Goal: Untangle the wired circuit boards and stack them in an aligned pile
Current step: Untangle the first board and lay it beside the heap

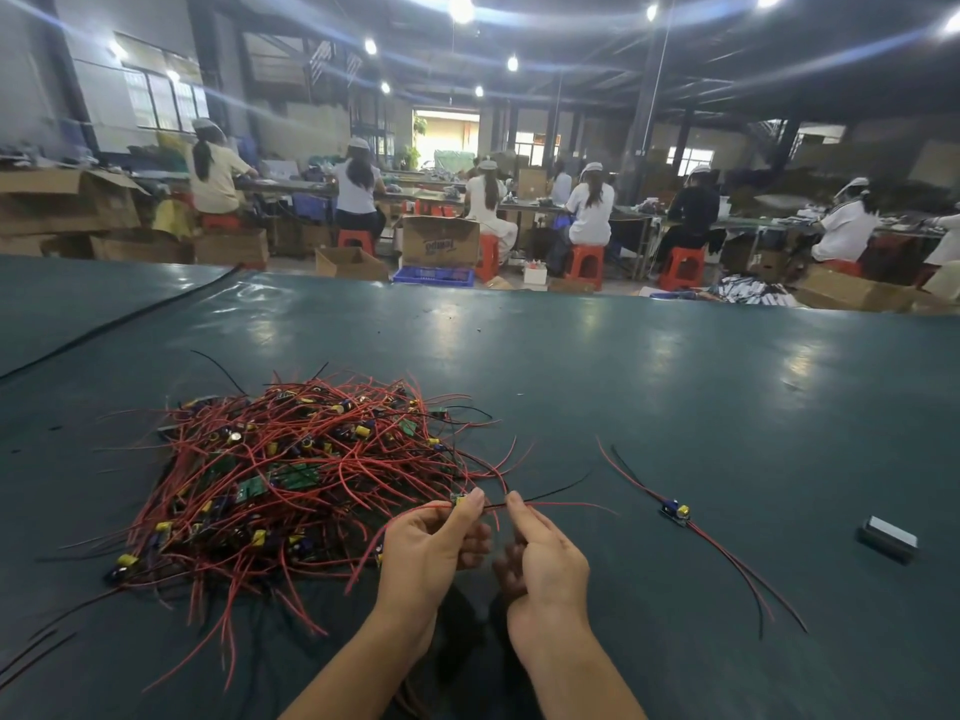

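A tangled heap of small green circuit boards with red and black wires (291, 475) lies on the dark green table, left of centre. At the heap's right edge my left hand (434, 543) pinches a small board (459, 499) between thumb and fingers. My right hand (545, 553) pinches the red and black wires (558, 498) that run right from that board. One separated board with yellow and blue parts (675, 510) lies alone on the table to the right, its wires stretched out along the surface.
A small grey rectangular block (888, 537) sits at the far right of the table (675, 381). A black cable (119, 319) crosses the table's far left. Beyond the far edge, people sit on red stools at benches among cardboard boxes.
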{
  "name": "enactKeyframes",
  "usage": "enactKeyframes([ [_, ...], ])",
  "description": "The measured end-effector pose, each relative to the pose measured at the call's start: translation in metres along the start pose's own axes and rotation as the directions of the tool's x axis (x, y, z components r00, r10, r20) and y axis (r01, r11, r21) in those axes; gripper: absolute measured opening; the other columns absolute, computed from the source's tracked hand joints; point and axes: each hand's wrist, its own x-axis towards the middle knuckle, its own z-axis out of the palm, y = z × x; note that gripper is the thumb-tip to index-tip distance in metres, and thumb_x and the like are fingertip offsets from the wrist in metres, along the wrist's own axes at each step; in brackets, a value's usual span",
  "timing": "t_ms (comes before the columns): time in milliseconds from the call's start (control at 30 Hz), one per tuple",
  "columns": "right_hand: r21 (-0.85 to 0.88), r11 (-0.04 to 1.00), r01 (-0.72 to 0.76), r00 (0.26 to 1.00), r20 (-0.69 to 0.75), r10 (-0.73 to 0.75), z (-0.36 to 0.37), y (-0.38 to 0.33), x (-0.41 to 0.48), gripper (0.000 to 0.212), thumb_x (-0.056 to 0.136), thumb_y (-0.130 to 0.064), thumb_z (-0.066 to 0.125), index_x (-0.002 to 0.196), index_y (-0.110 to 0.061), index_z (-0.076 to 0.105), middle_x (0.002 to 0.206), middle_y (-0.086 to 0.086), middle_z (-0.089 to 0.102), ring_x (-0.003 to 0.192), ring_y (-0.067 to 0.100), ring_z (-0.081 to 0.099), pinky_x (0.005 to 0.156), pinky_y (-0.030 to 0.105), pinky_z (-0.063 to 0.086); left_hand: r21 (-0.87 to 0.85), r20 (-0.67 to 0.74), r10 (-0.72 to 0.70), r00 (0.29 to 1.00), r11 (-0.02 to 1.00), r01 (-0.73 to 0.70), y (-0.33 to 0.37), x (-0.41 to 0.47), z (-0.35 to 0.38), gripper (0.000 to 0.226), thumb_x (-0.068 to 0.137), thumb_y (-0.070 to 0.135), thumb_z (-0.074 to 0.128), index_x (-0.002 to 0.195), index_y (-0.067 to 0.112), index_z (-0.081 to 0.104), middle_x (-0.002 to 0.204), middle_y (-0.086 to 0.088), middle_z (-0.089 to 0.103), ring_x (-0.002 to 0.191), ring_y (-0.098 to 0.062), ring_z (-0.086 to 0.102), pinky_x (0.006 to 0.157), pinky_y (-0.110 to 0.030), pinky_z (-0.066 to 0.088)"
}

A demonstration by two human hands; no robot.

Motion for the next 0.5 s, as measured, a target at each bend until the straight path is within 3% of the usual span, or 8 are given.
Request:
enactKeyframes([
  [67, 0.009, 1.0, 0.004, 0.999, -0.032, -0.004, -0.002, -0.003, 0.005, 0.01, 0.08, -0.011, 0.079, 0.083, -0.007, 0.07, 0.041, -0.005, 0.052, 0.034, 0.006, 0.049, 0.036, 0.019, 0.041, -0.016, 0.0, -0.001, 1.0, 1.0, 0.001, 0.0, 0.0, 0.0, 0.027, 0.081, 0.02, 0.076, 0.056, 0.012, 0.07, 0.058, -0.009, 0.066, 0.05, -0.015, 0.061, 0.047, -0.022, 0.05],
  [233, 0.054, 0.999, 0.002, 0.998, -0.066, 0.001, -0.008, -0.011, 0.015, 0.008, 0.082, -0.009, 0.077, 0.079, -0.008, 0.07, 0.043, -0.005, 0.038, 0.033, 0.006, 0.034, 0.034, 0.018, 0.033, -0.042, -0.026, -0.003, 1.0, 0.999, 0.002, 0.003, 0.002, 0.0, 0.021, 0.082, 0.017, 0.074, 0.064, 0.008, 0.067, 0.057, -0.007, 0.065, 0.047, -0.013, 0.061, 0.046, -0.021, 0.051],
  [500, 0.165, 0.986, 0.017, 0.991, -0.133, 0.005, -0.02, -0.03, 0.027, 0.017, 0.084, -0.005, 0.074, 0.074, -0.01, 0.061, 0.046, -0.006, 0.04, 0.036, 0.006, 0.035, 0.036, 0.018, 0.032, -0.04, -0.016, -0.007, 1.0, 0.999, 0.007, 0.005, 0.0, -0.001, 0.021, 0.082, 0.018, 0.075, 0.066, 0.006, 0.068, 0.059, -0.009, 0.066, 0.049, -0.014, 0.062, 0.047, -0.021, 0.051],
])
